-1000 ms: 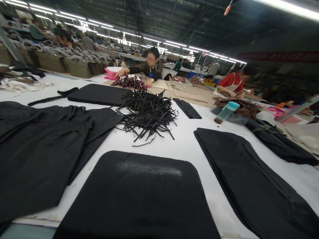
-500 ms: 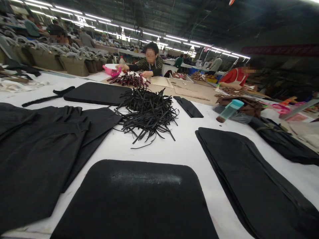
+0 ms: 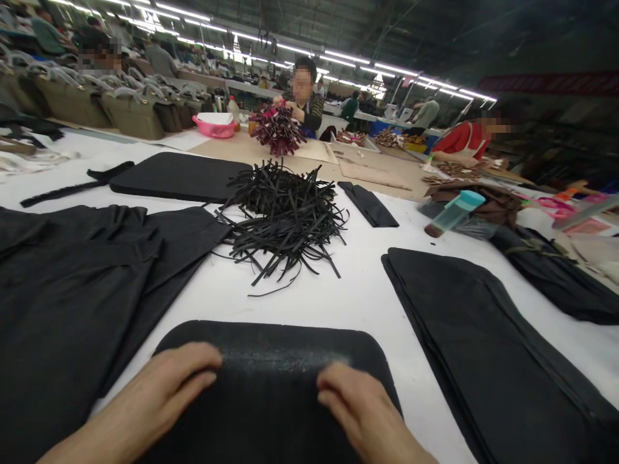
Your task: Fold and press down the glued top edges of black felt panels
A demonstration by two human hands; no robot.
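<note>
A black rounded-corner panel (image 3: 261,332) lies in front of me, with a shiny streaked band (image 3: 285,359) across its far part. My left hand (image 3: 181,377) is over the panel's left side, thumb and forefinger curled towards each other. On the right, my right hand (image 3: 351,403) mirrors it, fingertips bent inward and a little blurred. Both hands look closed in a pinch at the near edge of the band. Anything between the fingers is lost against the black surface. Beyond the panel lies a heap of thin black strips (image 3: 290,219).
Folded black pieces (image 3: 474,309) lie at right, larger black sheets (image 3: 72,290) at left. A black slab (image 3: 178,177), a small folded piece (image 3: 370,205) and a teal-capped bottle (image 3: 454,212) stand farther back. Across the table, a co-worker (image 3: 314,106) holds a maroon bundle (image 3: 278,129).
Both my hands have come into view from below, over the black panel. The co-worker opposite has lifted the maroon bundle off the table. My view has shifted slightly.
</note>
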